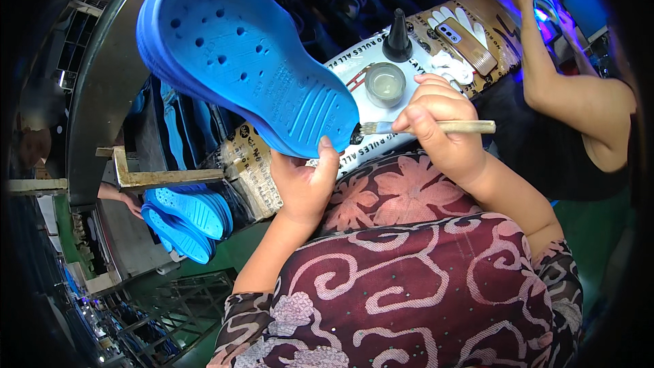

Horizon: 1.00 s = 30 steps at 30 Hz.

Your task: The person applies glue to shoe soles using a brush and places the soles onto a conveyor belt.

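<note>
My left hand [309, 181] grips the narrow end of a large blue foam shoe part [255, 66] with round holes and ridges, its thumb on top; the piece seems to lie on more of the same shape. Between the thumb and fingers of my right hand [442, 122] is a flat brush with a wooden handle [467, 127]. The brush's bristles [369, 128] are at the narrow end of the foam part, beside a small black piece [356, 135]. Behind the brush stands a round cup of cloudy liquid [386, 85], near a black nozzle bottle [397, 38].
On the taped cardboard surface [490, 15] lie a phone [467, 46], a white glove [462, 19] and crumpled white material [452, 67]. A co-worker's arm [541, 66] is at the right. More blue foam parts [189, 214] and another person's hand [122, 198] are at the left, near a metal edge [97, 61].
</note>
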Motion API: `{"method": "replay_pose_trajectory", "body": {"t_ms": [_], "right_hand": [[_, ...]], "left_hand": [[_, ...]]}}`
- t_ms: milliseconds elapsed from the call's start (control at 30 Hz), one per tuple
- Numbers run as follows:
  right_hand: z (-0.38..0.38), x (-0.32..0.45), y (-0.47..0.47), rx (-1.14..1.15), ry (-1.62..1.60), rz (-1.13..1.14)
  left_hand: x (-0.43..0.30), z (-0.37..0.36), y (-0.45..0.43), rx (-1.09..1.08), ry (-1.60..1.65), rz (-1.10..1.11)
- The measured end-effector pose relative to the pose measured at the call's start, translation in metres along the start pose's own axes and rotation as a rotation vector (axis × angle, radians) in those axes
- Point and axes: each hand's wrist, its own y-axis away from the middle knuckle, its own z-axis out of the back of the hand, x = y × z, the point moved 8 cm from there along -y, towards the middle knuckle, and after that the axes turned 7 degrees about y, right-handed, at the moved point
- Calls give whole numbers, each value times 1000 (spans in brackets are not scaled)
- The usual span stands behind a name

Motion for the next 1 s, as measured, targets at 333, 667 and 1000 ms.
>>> {"method": "replay_pose_trajectory", "body": {"t_ms": [333,667,1000], "right_hand": [[5,1,0,38,88,11],[1,5,5,70,104,100],[51,-30,19,-131,19,-138]], "left_hand": [[10,4,4,5,1,107],[-8,-7,-2,56,-125,-125],[-44,16,-33,-32,-15,41]]}}
